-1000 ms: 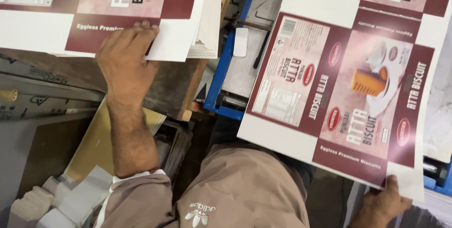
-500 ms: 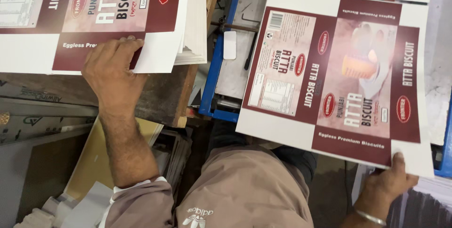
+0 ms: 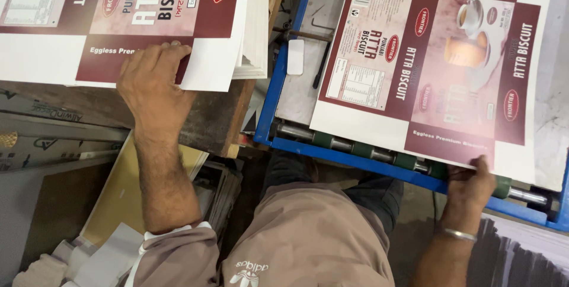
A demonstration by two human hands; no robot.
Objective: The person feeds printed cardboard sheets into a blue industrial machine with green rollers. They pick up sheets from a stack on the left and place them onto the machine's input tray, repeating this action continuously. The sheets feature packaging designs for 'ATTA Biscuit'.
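My left hand [image 3: 153,88] rests palm down on the near edge of a stack of printed maroon-and-white carton sheets [image 3: 124,20] at the upper left, fingers curled over the top sheet's edge. My right hand [image 3: 470,185] pinches the near edge of a single printed carton sheet [image 3: 432,68] that lies on the blue-framed machine bed [image 3: 355,155] at the right. The sheet covers most of the bed and overhangs a roller with green bands [image 3: 379,154].
The stack sits on a worn wooden table [image 3: 207,121]. A small white tab [image 3: 295,57] and a dark rod lie on the grey machine plate. Cardboard scraps and flat boards [image 3: 112,204] are piled at the lower left. My knee in beige trousers [image 3: 302,233] fills the bottom centre.
The right-hand sheet has slid farther onto the machine bed, with my right hand following its near edge. My left hand has stayed on the stack's edge.
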